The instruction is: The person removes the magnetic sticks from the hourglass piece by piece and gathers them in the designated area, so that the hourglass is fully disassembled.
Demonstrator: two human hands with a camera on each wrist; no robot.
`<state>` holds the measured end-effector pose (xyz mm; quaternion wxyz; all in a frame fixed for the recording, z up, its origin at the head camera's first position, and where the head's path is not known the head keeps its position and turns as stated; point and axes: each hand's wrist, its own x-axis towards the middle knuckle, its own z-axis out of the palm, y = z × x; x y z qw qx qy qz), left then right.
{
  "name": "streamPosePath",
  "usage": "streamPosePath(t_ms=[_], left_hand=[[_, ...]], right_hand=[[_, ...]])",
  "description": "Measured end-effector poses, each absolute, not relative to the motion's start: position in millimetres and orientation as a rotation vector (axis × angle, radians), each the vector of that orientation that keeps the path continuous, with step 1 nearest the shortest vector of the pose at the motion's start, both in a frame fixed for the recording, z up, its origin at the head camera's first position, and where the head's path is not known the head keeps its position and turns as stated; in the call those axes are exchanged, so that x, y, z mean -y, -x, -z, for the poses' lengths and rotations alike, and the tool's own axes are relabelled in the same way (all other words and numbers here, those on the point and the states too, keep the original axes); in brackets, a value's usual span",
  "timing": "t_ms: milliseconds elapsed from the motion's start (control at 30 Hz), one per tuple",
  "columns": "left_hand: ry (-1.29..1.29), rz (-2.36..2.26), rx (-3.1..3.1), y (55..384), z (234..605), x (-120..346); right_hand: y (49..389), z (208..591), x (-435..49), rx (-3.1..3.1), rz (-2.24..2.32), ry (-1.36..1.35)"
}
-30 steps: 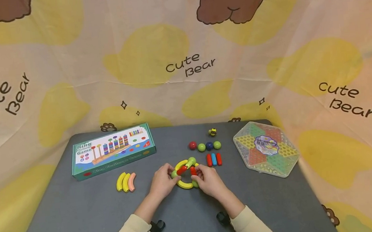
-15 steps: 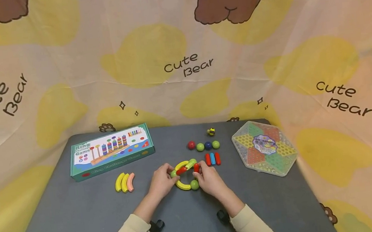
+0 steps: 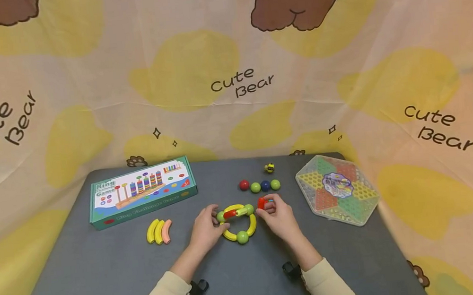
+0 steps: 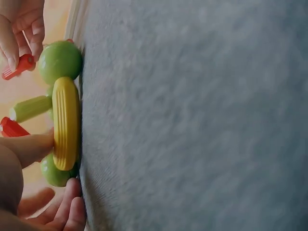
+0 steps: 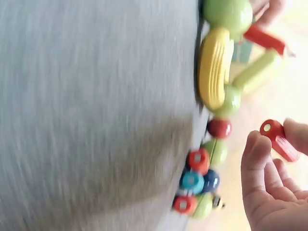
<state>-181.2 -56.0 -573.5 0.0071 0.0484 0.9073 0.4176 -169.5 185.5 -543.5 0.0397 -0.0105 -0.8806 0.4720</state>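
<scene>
Yellow curved sticks point(image 3: 251, 226) and green balls point(image 3: 243, 237) form a ring on the grey table, in front of the person. A red stick point(image 3: 229, 213) and a light green stick point(image 3: 241, 211) rise from its balls and lean toward each other over the ring. At the ring's left side the left hand point(image 3: 205, 227) grips it, thumb against a yellow curved stick point(image 4: 66, 124) and fingers around a green ball point(image 4: 57, 171). Just right of the ring, the right hand point(image 3: 282, 216) pinches another red stick point(image 5: 281, 139) between thumb and fingertips, raised off the table.
Behind the ring lie a red ball point(image 3: 244, 185), a blue ball point(image 3: 265, 185), green balls and a small bee figure point(image 3: 270, 168). Curved sticks point(image 3: 158, 232) lie left, near a game box point(image 3: 143, 192). A hexagonal board point(image 3: 338, 190) is at right. Short straight sticks point(image 5: 192, 182) lie near the right hand.
The right hand has moved right, away from the ring, with the red stick in its fingers. The ring's right side is now uncovered. The left hand stays at the ring's left side.
</scene>
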Motion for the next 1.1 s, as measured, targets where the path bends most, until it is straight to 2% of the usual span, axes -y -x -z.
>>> streamPosePath(t_ms=[133, 467, 1100], left_hand=[[-0.078, -1.373, -2.796, 180.9, 575.2, 53.9], [-0.084, -1.379, -2.806, 181.1, 575.8, 54.9], [-0.157, -1.355, -2.762, 178.3, 576.3, 59.4]], right_hand=[[177.3, 545.0, -203.5, 2.649, -1.376, 0.136], [194.2, 554.2, -237.6, 2.732, -1.284, 0.404], [199.8, 564.6, -253.1, 2.875, -1.086, 0.422]])
